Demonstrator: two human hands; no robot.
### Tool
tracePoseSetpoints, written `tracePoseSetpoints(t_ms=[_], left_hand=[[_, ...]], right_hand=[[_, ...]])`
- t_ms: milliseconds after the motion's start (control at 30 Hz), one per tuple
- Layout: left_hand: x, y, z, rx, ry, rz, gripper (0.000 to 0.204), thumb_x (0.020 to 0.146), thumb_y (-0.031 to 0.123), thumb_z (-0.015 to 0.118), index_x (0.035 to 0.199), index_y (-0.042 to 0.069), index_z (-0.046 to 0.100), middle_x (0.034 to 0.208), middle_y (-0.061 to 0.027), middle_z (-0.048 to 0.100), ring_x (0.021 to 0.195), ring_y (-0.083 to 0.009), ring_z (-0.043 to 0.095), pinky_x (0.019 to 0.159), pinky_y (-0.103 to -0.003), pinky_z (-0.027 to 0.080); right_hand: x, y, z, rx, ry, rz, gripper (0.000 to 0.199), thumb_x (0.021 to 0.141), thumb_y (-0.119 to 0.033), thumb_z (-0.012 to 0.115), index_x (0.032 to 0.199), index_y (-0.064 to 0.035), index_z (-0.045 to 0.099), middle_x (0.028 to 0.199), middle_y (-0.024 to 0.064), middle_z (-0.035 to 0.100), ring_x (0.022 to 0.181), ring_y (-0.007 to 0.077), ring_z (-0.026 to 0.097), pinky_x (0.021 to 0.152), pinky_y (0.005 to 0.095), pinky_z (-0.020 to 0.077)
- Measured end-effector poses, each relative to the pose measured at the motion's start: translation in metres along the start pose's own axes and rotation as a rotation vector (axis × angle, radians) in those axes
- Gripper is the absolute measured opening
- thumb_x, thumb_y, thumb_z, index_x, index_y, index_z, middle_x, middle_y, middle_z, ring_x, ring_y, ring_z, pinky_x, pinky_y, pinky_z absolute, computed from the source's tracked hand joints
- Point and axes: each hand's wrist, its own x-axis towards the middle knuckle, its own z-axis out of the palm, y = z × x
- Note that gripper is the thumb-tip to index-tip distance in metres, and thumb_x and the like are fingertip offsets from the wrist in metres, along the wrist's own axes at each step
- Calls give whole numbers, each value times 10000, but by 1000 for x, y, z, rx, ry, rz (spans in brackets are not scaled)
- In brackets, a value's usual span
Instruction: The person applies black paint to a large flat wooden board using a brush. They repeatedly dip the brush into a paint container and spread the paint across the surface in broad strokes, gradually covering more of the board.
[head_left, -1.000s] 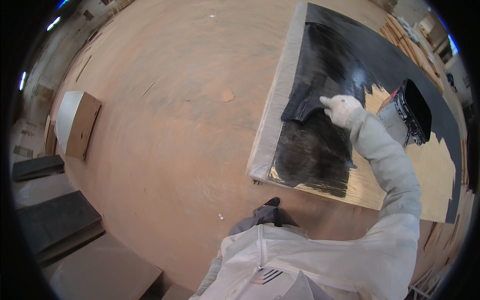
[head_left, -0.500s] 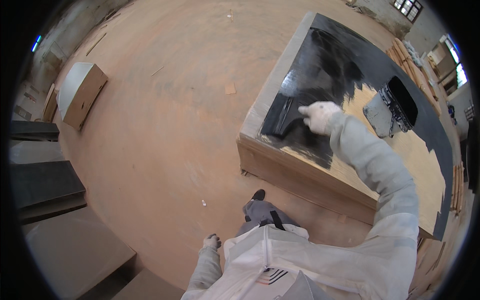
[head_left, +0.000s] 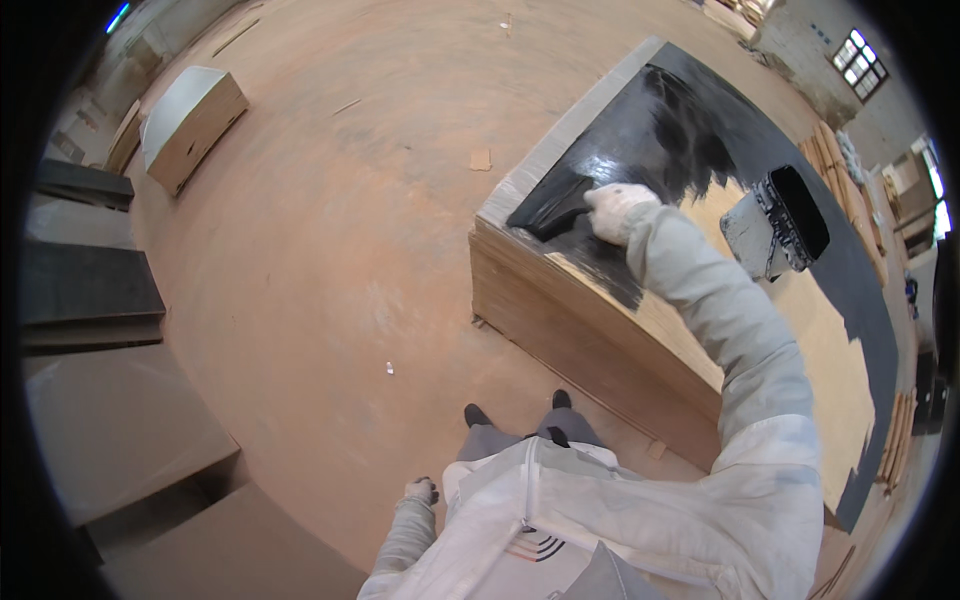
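My right hand point(head_left: 615, 210), in a white glove, grips a wide black spreader point(head_left: 548, 207) pressed flat near the near-left corner of a tall stack of plywood sheets point(head_left: 590, 330). The top sheet is partly coated in glossy black point(head_left: 700, 130), with bare wood toward the right. A paint-stained bucket point(head_left: 775, 225) with black inside stands on the sheet just right of my arm. My left hand point(head_left: 420, 492), also gloved, hangs down at my side holding nothing that I can see.
The floor is reddish-brown dirt. A white-topped wooden box point(head_left: 190, 125) lies at the far left. Dark boards point(head_left: 85, 290) and grey slabs point(head_left: 120, 430) are stacked at the left and lower left. More timber is piled at the far right by a window.
My right hand has dragged the spreader toward the stack's near-left corner. The view has shifted, bringing my left hand and the side of the stack into sight.
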Motion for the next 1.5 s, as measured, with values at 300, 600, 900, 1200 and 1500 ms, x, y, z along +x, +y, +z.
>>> tracePoseSetpoints(t_ms=[300,600,900,1200,1500], left_hand=[[-41,-21,103,-235,35,98,288,1003,168,610,1243,31,691,945,-141,718,630,-254,677,524,-396,577],[-91,-100,204,-124,109,371,365,932,168,678,1239,-21,735,1183,-182,769,1099,-260,729,987,-355,557],[-166,-189,223,-280,245,-25,351,946,207,679,1202,-20,755,1120,-195,784,1091,-268,731,951,-369,560],[-161,-214,232,-111,256,180,344,952,210,680,1203,-10,767,1105,-195,785,990,-256,752,860,-351,587],[-141,-151,195,-438,246,80,310,1011,119,623,1299,14,672,928,-135,724,727,-245,703,615,-381,599]], right_hand=[[-42,102,-12,-186,-29,-340,404,967,-306,662,1365,-244,690,1122,119,767,1055,326,736,905,434,580],[38,98,-14,-40,-82,-683,500,895,-282,802,1383,-274,695,1245,78,757,1163,316,706,1001,384,557],[48,59,-41,-394,-175,-775,538,869,-221,807,1388,-303,691,1331,40,727,1230,305,684,1058,375,535],[38,29,-48,-361,-174,-678,527,922,-230,769,1424,-347,658,1370,59,706,1271,327,660,1075,408,527],[46,30,-44,-393,-37,-740,483,932,-171,748,1395,-292,686,1239,104,752,1155,346,707,1007,403,558]])
